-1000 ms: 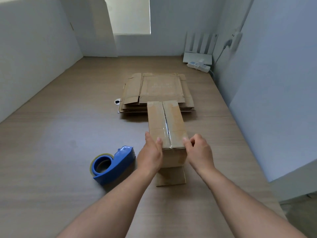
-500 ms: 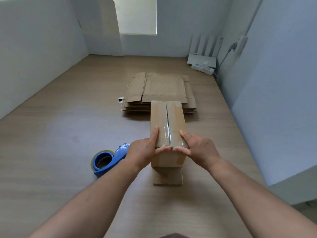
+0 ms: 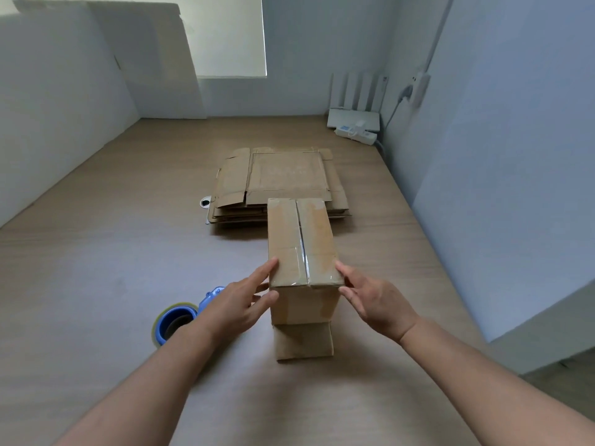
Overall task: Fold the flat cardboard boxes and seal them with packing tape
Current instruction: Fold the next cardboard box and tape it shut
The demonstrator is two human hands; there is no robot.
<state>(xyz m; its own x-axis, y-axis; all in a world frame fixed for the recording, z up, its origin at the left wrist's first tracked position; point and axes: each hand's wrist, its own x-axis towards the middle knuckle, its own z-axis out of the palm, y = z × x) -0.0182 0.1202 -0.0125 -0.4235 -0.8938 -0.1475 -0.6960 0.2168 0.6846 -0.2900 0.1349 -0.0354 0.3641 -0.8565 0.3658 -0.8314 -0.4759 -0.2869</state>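
The folded box [image 3: 301, 243] stands on the table [image 3: 96, 252] between the two hands, its long side running away from the person. Its top flaps are closed, and a strip of clear tape [image 3: 304, 252] lies over the seam between them. The left hand [image 3: 238, 304] is open, with straight fingers [image 3: 262, 278] laid against the left wall of the box at its near top corner. The right hand [image 3: 376, 300] is open in the same way, its fingertips touching the right wall at the opposite near corner. Neither hand curls round the cardboard; the box sits lightly flanked between flat fingers. Just below the hands, at the foot of the near end wall, one loose flap [image 3: 304, 341] lies flat on the table, pointing toward the person. Beside the left wrist, on its outer side, sits a blue tape dispenser [image 3: 175, 321] with a roll in it, partly covered by the wrist. Beyond the fingertips, just past the far end of the box, lies a stack of flat boxes [image 3: 283, 178], with a small round object [image 3: 205, 202] at its left edge. Well past the right hand, in the far corner by the wall [image 3: 515, 156], stand a white router [image 3: 354, 117] and a power strip [image 3: 355, 133].
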